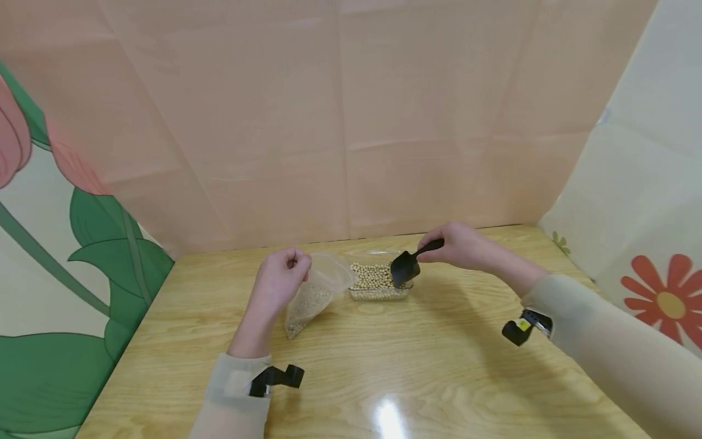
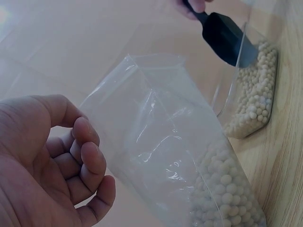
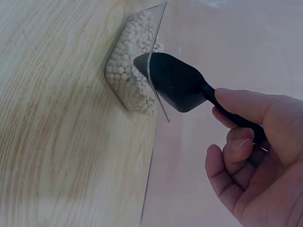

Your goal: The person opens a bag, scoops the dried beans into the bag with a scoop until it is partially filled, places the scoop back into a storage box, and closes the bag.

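My left hand (image 1: 278, 275) pinches the top edge of a clear zip bag (image 2: 156, 118), its fingers curled in the left wrist view. Small pale beads (image 2: 225, 189) fill the lower part of the bag, which hangs tilted with its bottom corner near the table. Between thumb and fingers, my right hand (image 3: 260, 142) grips the handle of a black scoop (image 3: 177, 80). The scoop's tip dips over the rim of a clear rectangular container (image 1: 379, 293) and touches the beads (image 1: 373, 275) inside. The bag's mouth stands beside the container's left end.
The wood-grain table (image 1: 395, 360) runs back to a pink-covered wall (image 1: 340, 122). A side panel with a red flower (image 1: 670, 305) borders the right; a leaf-patterned panel (image 1: 49, 378) borders the left. Each wrist carries a black camera mount (image 1: 276, 378).
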A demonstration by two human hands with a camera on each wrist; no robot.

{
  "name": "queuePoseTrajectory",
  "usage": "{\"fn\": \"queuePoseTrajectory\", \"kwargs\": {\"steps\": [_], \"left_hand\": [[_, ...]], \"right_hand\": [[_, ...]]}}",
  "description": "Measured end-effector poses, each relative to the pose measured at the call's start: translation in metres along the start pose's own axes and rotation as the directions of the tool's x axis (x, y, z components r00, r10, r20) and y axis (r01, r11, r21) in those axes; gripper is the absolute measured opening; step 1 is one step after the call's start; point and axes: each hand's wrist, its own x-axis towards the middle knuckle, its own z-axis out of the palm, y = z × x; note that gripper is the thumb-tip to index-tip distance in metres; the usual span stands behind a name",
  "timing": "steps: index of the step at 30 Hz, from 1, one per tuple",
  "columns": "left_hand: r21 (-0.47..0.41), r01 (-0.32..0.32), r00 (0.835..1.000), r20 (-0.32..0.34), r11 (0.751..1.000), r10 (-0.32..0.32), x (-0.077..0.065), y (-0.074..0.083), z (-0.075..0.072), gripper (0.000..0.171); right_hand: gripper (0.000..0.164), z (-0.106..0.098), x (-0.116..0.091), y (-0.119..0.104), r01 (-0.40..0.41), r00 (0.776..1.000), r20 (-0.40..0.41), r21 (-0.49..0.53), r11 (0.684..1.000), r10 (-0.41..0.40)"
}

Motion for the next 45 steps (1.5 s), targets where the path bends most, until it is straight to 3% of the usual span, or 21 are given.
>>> {"fn": "queuePoseTrajectory", "kwargs": {"steps": [9,27,32,39,45], "left_hand": [[-0.003,0.0,1.0,-0.001,1.0,0.0,-0.001,-0.001,-0.001,0.023],[-0.013,0.005,1.0,0.007,1.0,-0.005,-0.004,0.001,-0.001,0.02],[-0.004,0.003,1.0,0.003,1.0,-0.003,-0.004,0.001,-0.002,0.022],[-0.002,0.008,1.0,0.001,1.0,-0.008,-0.005,0.0,-0.004,0.023],[-0.004,0.008,1.0,-0.006,1.0,-0.008,-0.005,-0.001,-0.004,0.022]], "right_hand": [[0.028,0.006,0.009,-0.004,0.006,0.999,0.031,-0.035,0.999,-0.005],[0.029,0.028,0.007,0.001,-0.051,0.997,0.053,0.016,0.999,0.05],[0.033,0.04,0.004,0.011,-0.075,0.997,0.023,0.127,0.989,0.073],[0.036,0.063,0.001,0.022,-0.148,0.988,-0.002,0.275,0.95,0.154],[0.041,0.078,0.0,0.022,-0.144,0.986,-0.029,0.359,0.922,0.165]]}}
